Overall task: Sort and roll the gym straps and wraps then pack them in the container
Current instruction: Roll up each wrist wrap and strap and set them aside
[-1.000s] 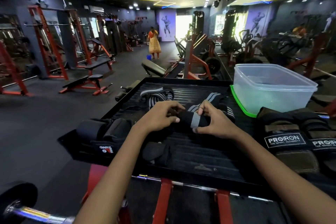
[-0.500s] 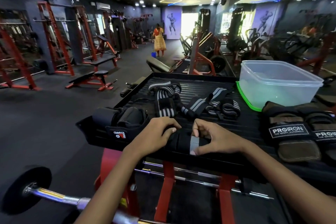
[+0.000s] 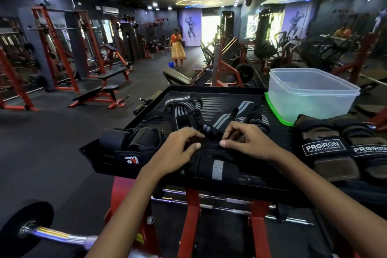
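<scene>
Container (image 3: 310,98) mouth open; loose wraps (image 3: 211,115) crowd tray (image 3: 219,94).

Both forearms are bare (no sleeves, watch or rings visible), with short-nailed fingers (image 3: 223,143).

Both hands, left hand (image 3: 180,148) and right hand (image 3: 247,142), pinch a black wrap (image 3: 215,168) near the table (image 3: 219,98) edge; clear container (image 3: 310,94) far right.

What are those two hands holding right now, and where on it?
Both hands grip a black wrap with a grey stripe. The left hand and the right hand pinch its far edge, one toward each end, on the black tray.
</scene>
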